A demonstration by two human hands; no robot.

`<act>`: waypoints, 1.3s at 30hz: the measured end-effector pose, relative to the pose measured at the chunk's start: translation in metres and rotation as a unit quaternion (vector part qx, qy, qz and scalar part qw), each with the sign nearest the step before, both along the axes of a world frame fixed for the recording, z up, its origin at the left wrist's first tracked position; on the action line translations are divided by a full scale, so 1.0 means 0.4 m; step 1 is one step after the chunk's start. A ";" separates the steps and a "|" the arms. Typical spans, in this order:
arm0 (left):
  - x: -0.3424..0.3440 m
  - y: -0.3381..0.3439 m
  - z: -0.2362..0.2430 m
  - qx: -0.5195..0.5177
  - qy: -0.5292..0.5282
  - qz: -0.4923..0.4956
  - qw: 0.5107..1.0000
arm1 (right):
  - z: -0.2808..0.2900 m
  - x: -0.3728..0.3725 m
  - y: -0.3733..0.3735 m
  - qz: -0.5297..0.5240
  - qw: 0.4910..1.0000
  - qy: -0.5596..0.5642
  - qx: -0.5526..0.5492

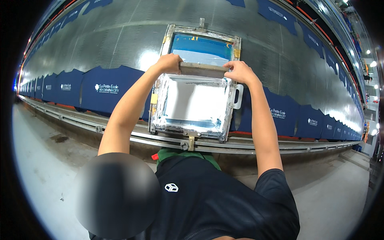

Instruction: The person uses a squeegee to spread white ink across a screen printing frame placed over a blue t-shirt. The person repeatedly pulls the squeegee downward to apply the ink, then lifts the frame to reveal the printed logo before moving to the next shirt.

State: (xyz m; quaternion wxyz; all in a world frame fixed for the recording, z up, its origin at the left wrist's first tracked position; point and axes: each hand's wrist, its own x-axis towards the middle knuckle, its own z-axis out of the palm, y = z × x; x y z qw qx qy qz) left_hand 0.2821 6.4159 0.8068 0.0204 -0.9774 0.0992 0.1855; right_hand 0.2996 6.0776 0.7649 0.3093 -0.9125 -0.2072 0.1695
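A screen-printing frame (158,86) lies on the long metal table in front of me, its mesh blue at the far end and smeared with white ink (188,98) over the near part. Across the mesh rests a wide squeegee (203,70) with a grey-brown handle. My left hand (170,64) is closed round the squeegee's left end. At its right end my right hand (241,73) grips with the thumb and fingers. The blade's lower edge is hard to make out against the ink.
Dark blue fabric pieces with white prints (116,90) line the near table edge on both sides; more lie along the far edge (276,12). A metal rail (280,149) runs along the near side. A white handle (238,97) juts from the frame's right side.
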 end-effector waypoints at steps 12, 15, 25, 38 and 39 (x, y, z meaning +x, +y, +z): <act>-0.147 -0.030 -0.046 0.031 -0.038 0.037 0.998 | -0.180 -0.115 0.104 -0.053 0.993 -0.101 0.037; -0.324 -0.032 -0.088 -0.033 -0.074 0.042 0.996 | -0.241 -0.298 0.099 -0.069 0.978 -0.183 0.075; -0.726 -0.040 -0.015 -0.022 -0.068 -0.022 0.997 | -0.186 -0.698 0.086 -0.026 0.991 -0.076 0.107; -0.093 0.015 -0.084 0.032 -0.068 -0.006 0.997 | -0.188 -0.082 0.114 -0.056 0.993 -0.094 0.036; -0.146 0.012 -0.080 0.026 -0.080 -0.002 0.996 | -0.180 -0.132 0.118 -0.067 0.992 -0.099 0.031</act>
